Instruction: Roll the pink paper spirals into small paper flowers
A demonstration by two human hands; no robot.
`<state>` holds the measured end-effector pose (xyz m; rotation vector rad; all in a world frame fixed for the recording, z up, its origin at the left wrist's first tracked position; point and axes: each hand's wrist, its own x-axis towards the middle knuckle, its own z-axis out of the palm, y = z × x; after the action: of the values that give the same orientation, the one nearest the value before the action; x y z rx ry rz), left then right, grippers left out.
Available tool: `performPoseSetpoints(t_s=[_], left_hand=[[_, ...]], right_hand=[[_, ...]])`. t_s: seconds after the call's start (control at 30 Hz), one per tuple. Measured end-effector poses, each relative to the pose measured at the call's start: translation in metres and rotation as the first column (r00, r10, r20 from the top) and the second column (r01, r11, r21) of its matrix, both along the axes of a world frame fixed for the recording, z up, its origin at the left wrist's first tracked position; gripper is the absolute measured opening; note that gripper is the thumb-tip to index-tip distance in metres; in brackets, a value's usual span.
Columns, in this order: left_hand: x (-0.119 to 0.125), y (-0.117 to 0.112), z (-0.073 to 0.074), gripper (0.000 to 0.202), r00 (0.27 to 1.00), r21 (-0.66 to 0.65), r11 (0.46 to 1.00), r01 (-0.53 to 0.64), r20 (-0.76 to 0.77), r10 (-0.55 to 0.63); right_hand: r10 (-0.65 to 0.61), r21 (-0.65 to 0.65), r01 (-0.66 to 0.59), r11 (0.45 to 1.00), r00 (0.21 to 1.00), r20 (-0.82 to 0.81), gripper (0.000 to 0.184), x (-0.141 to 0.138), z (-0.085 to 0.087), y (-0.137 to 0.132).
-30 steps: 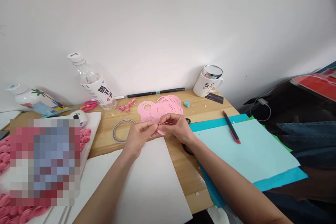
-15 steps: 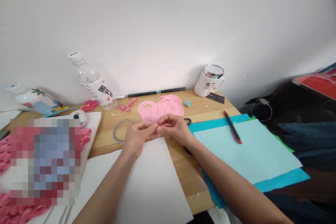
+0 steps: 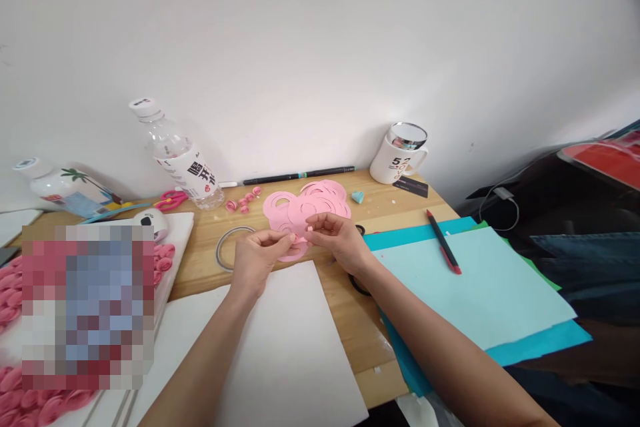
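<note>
grip: left hand [image 3: 256,259] plus right hand [image 3: 340,240], both pinching one pink strip [image 3: 303,238]
bottles [image 3: 173,150]: two, yep
mug [image 3: 391,160]: just one

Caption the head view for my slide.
Left hand and right hand pinch a small pink paper piece, with pink cut-outs just beyond and a pale blue sheet to the right.

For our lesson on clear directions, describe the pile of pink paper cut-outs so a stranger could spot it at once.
On the wooden table, look between the clear bottle and the white mug. In front of the long black pen lies the pile of pink paper cut-outs. Its pieces are flat and overlapping, unlike the small rolled pink curls to its left.
</note>
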<state>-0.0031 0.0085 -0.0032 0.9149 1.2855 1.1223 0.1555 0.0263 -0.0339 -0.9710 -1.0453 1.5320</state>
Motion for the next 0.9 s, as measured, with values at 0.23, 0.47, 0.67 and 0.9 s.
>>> performPoseSetpoints(t_s=[0.23,0.47,0.67,0.9], left_hand=[[0.002,-0.003,0.004,0.026,0.995,-0.059,0.994,0.095,0.004,-0.095],[0.006,-0.005,0.006,0.044,0.985,-0.106,0.98,0.171,0.019,-0.169],[0.008,-0.006,0.005,0.029,0.98,-0.066,0.978,0.199,0.01,-0.198],[0.014,-0.009,0.002,0.025,0.989,-0.058,0.989,0.14,0.064,-0.136]], right_hand=[[-0.094,0.024,0.093,0.995,0.995,0.017,0.044,0.001,0.005,0.0],[0.026,0.095,-0.028,0.995,0.999,0.019,0.044,0.001,0.008,-0.003],[0.097,0.192,-0.105,0.976,0.994,0.048,0.04,-0.001,0.01,-0.008],[-0.002,0.345,-0.054,0.937,0.987,0.159,0.033,-0.004,0.006,-0.007]])
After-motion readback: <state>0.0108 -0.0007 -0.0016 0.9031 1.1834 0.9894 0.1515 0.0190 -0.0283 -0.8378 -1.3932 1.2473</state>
